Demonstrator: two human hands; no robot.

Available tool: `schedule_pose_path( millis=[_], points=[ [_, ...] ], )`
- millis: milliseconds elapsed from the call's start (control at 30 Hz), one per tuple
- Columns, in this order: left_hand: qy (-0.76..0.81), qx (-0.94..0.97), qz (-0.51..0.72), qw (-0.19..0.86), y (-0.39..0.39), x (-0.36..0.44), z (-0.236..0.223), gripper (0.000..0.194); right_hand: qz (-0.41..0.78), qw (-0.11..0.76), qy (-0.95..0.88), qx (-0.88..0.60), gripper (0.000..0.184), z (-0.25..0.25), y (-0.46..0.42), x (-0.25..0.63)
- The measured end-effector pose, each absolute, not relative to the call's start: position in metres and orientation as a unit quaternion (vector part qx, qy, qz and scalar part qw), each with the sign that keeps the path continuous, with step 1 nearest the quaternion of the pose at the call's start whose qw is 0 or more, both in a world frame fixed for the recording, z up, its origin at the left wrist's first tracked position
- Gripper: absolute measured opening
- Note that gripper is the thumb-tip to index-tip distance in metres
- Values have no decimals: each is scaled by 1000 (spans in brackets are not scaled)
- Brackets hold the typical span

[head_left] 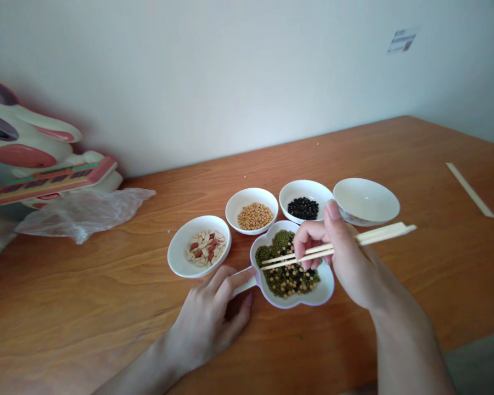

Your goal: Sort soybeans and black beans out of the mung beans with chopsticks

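A white flower-shaped dish point(323, 293) with a handle holds mixed green, yellow and black beans point(288, 274). My left hand point(208, 318) pinches the dish's handle point(243, 285) between thumb and fingers. Closed around a pair of wooden chopsticks point(379, 235), my right hand point(337, 252) keeps their tips low over the mixed beans. Behind the dish stand small white bowls: one with peanuts and seeds point(203, 248), one with yellow soybeans point(254, 215), one with black beans point(303, 208), and an empty one point(366, 201) tilted against my right hand.
The wooden table point(107, 296) runs back to a white wall. A crumpled clear plastic bag point(84, 211) and a white-and-pink toy point(33, 159) sit at the far left. A paper chopstick sleeve point(470, 190) lies at the far right.
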State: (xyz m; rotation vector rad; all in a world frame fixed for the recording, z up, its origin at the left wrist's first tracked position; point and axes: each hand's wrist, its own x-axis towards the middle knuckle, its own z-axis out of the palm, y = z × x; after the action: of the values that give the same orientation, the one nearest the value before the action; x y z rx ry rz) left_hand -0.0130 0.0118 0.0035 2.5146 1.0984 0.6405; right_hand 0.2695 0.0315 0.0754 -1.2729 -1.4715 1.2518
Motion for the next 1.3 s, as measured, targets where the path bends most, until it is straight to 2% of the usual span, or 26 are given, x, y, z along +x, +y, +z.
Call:
schedule_pose_path(
  millis=[433,900,1100,1300],
  points=[
    [383,880,224,168,13,-13,4,54,518,408,-550,-512,96,63,43,272],
    [385,879,222,173,11,-14,5,54,510,461,-525,-502,83,59,46,265],
    [380,879,224,178,12,-14,4,54,500,467,-521,-511,89,62,43,267],
    [379,880,229,174,12,-14,3,55,508,437,-534,-515,93,63,43,269]
  ],
)
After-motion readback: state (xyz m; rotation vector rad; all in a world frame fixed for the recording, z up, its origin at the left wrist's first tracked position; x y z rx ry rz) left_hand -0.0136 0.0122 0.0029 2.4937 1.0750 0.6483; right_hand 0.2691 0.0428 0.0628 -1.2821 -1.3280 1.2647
